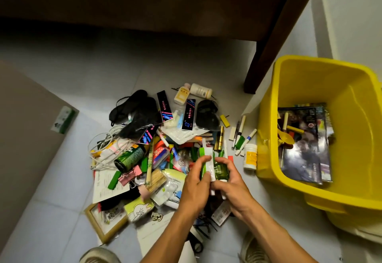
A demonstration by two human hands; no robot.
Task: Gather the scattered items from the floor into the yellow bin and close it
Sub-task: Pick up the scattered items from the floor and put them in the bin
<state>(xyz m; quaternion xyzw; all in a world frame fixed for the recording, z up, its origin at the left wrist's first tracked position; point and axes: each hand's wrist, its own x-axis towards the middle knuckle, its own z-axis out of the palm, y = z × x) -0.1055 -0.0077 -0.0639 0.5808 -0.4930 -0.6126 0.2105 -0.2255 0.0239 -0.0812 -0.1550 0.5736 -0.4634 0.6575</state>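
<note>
Clutter (157, 155) covers the floor at left, both hands meet above it, left hand (196, 184) gripping a green-and-white packet (206, 163), right hand (231, 182) closed around a green bottle (220, 170), and the open yellow bin (289, 81) stands rightmost.

Both bare forearms reach forward from below, converging at the wrists. The left hand (195, 182) and the right hand (231, 182) meet side by side, backs up, fingers curled inward, closed together around small things held between them.
</note>
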